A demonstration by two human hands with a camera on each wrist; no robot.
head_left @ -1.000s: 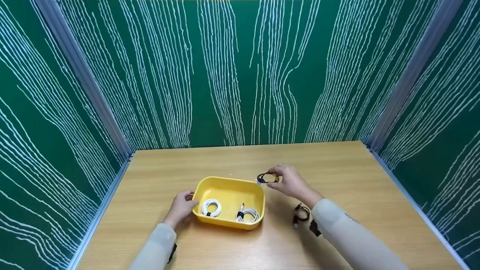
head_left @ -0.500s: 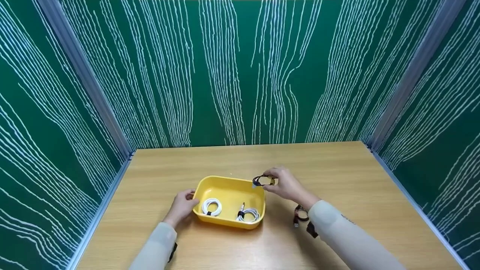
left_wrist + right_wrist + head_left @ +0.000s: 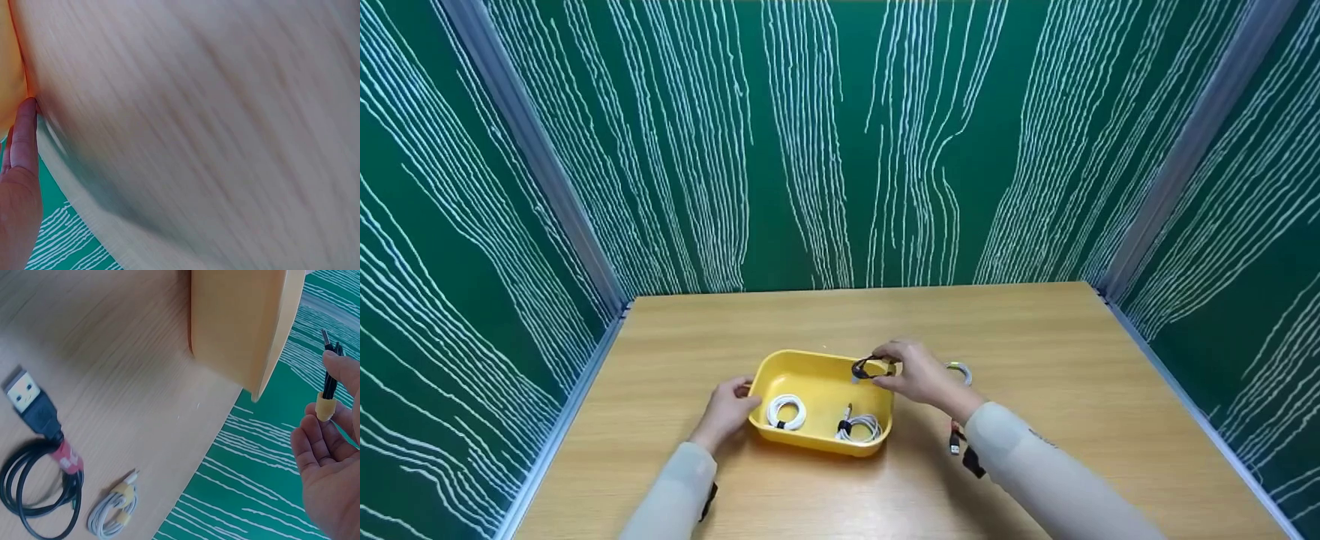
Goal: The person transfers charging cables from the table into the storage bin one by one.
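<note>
Fingers point(image 3: 889, 349) of the right hand point(image 3: 920, 375), narrowly parted, pinch a black cable point(image 3: 860, 369) over the yellow bin point(image 3: 810, 384), right end
Wooden table point(image 3: 780, 322) meets green, white-lined walls point(image 3: 997, 142); left hand point(image 3: 724, 414) grips the bin's left rim, right sleeve point(image 3: 1039, 465) slants inward; wood stretches from bin to back edge

White-lined green walls point(image 3: 855, 150) border a wooden table point(image 3: 825, 491)

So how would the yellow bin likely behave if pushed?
The yellow bin would probably slide rather than tip, being wider than it is tall. Its thin walls suggest it's light, and the white cables lying in it may shift.
</note>
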